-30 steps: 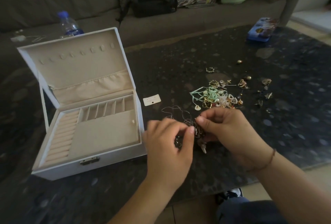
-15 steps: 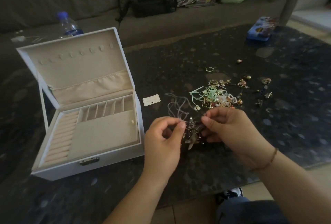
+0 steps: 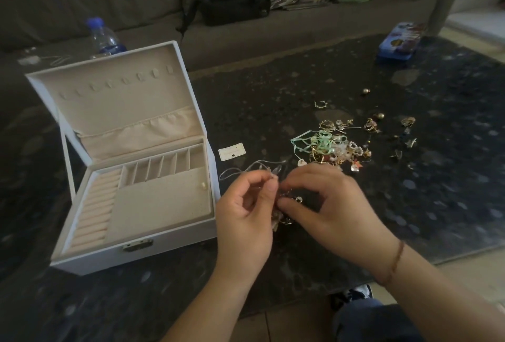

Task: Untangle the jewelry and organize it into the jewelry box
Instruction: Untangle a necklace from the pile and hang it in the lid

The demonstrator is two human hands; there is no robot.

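Tangle: thin chains and small metal charms (image 3: 284, 205), mid-desk near front edge.
Fingers: left hand (image 3: 246, 213) and right hand (image 3: 328, 205) pinching tangle.
Jewelry box (image 3: 131, 248): white, velvet-lined, open, desk's left.
Loose jewelry (image 3: 333, 145): beyond hands.

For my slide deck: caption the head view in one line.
Both hands, left hand and right hand, pinch a tangled jewelry clump beside the open white jewelry box.
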